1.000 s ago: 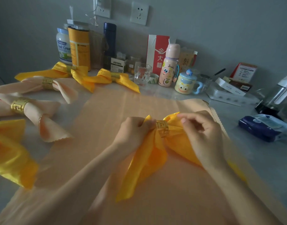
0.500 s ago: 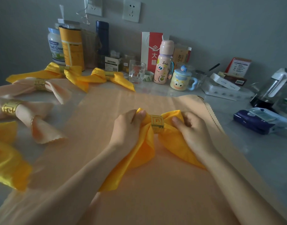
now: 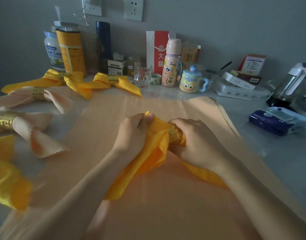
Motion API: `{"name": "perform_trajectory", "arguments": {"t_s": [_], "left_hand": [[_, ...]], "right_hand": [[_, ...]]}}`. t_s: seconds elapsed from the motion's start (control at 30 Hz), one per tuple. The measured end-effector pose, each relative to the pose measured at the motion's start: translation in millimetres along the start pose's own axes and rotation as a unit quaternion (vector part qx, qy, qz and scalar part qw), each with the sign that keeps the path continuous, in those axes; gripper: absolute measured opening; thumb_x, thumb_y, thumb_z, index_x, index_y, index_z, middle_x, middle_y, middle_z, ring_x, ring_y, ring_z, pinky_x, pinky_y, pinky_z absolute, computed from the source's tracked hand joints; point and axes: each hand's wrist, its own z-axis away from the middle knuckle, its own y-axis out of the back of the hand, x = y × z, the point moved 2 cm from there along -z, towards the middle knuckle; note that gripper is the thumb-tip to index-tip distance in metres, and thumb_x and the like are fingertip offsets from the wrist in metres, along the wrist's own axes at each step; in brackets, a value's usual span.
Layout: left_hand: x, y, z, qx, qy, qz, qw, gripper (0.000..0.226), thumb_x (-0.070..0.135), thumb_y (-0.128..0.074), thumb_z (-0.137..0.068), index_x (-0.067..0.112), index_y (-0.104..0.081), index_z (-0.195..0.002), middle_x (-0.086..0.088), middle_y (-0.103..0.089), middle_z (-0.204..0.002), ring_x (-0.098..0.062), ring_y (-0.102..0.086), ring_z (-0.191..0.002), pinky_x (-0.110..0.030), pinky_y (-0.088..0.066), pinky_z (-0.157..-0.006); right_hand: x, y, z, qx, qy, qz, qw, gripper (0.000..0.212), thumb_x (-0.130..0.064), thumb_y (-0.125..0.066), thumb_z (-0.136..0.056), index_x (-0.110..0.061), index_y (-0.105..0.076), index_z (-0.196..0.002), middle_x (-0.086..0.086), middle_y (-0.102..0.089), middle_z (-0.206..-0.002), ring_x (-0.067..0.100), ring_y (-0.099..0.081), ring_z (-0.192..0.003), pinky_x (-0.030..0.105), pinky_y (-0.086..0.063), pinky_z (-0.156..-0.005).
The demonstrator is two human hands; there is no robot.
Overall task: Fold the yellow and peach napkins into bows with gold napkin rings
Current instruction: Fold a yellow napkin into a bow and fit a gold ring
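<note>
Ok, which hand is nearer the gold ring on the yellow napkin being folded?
Right. The right hand is curled around the gold ring itself; the left hand pinches the yellow napkin just to the ring's left, apart from it.

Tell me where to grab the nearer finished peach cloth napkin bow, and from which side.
Pinch the gold metal ring from above: it cinches the peach cloth napkin bow at its narrow waist, and the soft wings lie flat either side.

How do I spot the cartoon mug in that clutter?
Find the red-and-white paper bag against the wall. A pink bottle stands before it; the mug sits just right. Only it has a yellow smiling face and blue lid.
</note>
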Motion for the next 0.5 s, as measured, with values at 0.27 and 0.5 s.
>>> {"name": "perform_trajectory", "arguments": {"t_s": [0.27, 0.5], "left_hand": [[0.5, -0.5, 12.1, -0.240, 0.271, 0.162, 0.918, 0.065, 0.063, -0.075, -0.052, 0.015, -0.069, -0.095, -0.009, -0.073, -0.091, -0.026, -0.069, -0.086, -0.035, -0.056, -0.078], [0.9, 5.4, 8.8, -0.229, 0.206, 0.149, 0.940, 0.057, 0.048, -0.080, -0.053, 0.012, -0.069, -0.096, -0.012, -0.073, -0.093, -0.030, -0.069, -0.091, -0.049, -0.052, -0.090]], "right_hand": [[4.9, -5.0, 2.3, -0.026, 0.004, 0.014, 1.000, 0.049, -0.037, -0.064, -0.072, -0.031, -0.056, -0.120, -0.006, -0.060, -0.106, 0.017, -0.055, -0.103, 0.034, -0.038, -0.087], [19.5, 11.3, 3.5, -0.067, -0.236, -0.329, 0.912, 0.111, -0.050, -0.085, -0.043, -0.036, -0.033, -0.140, -0.005, -0.042, -0.139, 0.009, -0.037, -0.130, 0.032, -0.033, -0.108]]}}
